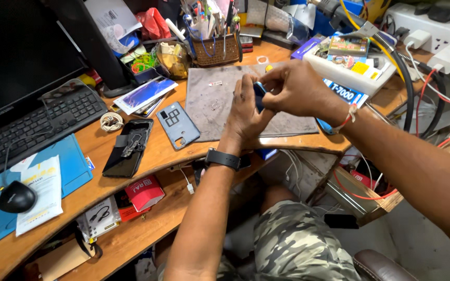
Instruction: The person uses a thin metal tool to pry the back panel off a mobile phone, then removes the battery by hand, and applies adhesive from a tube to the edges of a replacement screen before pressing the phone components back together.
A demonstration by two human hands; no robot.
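Item: small blue phone [259,95], pinched between left hand [246,112] and right hand [292,88], both closed on it, above grey mat [209,112] on bench [97,145]. Probably light, rigid, fragile; best held by edges.

From where I watch, this looks like a small phone repair workshop. A cluttered wooden desk [105,151] fills the frame, with an opened phone [129,147] and a loose grey back cover [177,125] at centre left beside a worn grey work mat [209,104]. A basket of hand tools [215,44] stands at the top, power strips [438,31] and cables at upper right, and a keyboard [32,130] at left.
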